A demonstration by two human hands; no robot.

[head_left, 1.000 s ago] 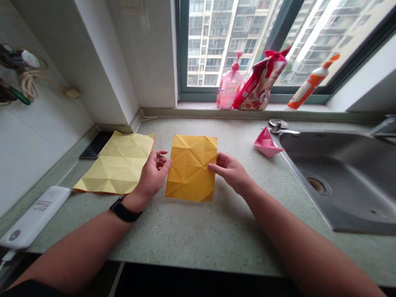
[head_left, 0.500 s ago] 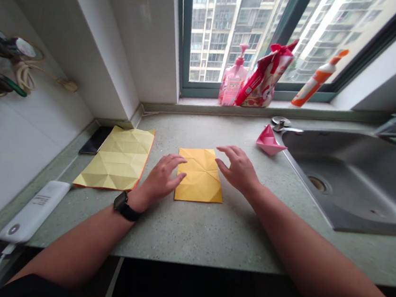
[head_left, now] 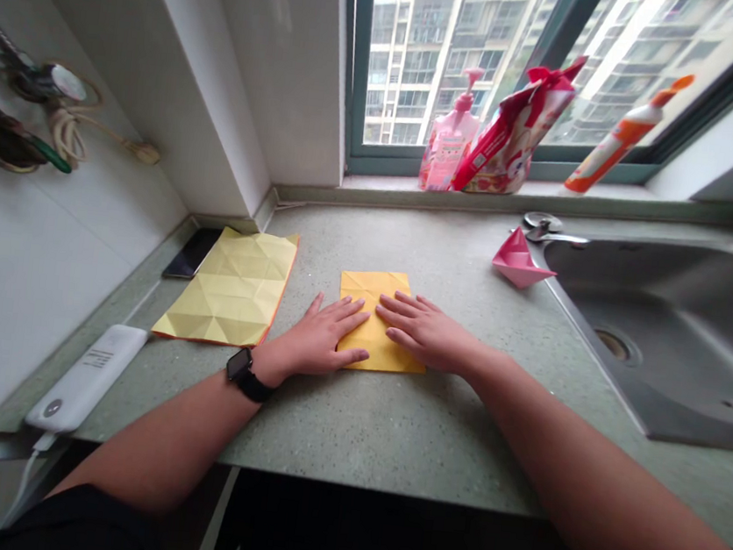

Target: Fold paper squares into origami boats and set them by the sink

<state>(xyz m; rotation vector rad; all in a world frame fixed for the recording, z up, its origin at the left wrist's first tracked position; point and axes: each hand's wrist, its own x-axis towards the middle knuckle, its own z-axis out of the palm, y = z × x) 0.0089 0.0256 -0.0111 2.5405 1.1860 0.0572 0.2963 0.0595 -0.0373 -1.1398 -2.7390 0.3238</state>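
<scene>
**As both palms were laid flat, orange paper (head_left: 371,286) was pinned to the counter (head_left: 390,419)**

Where the counter lay directly before the person, the folded orange paper was kept, roughly square to the front edge. It sat between a creased yellow sheet (head_left: 233,286) on its left and the sink (head_left: 663,344) well off to the right.

The left hand (head_left: 323,341) was spread wide, fingers straight, across the paper's near-left part. The right hand (head_left: 426,330) was likewise opened flat over the right half, so nothing was gripped by either. Such a posture was judged to serve pressing rather than holding — the layers being flattened against the hard surface.

The yellow sheet was left just beside the left hand, untouched, with a dark phone (head_left: 194,251) at its far-left corner. A pink folded piece (head_left: 518,266) was set apart near the sink rim — out of the hands' way.
</scene>
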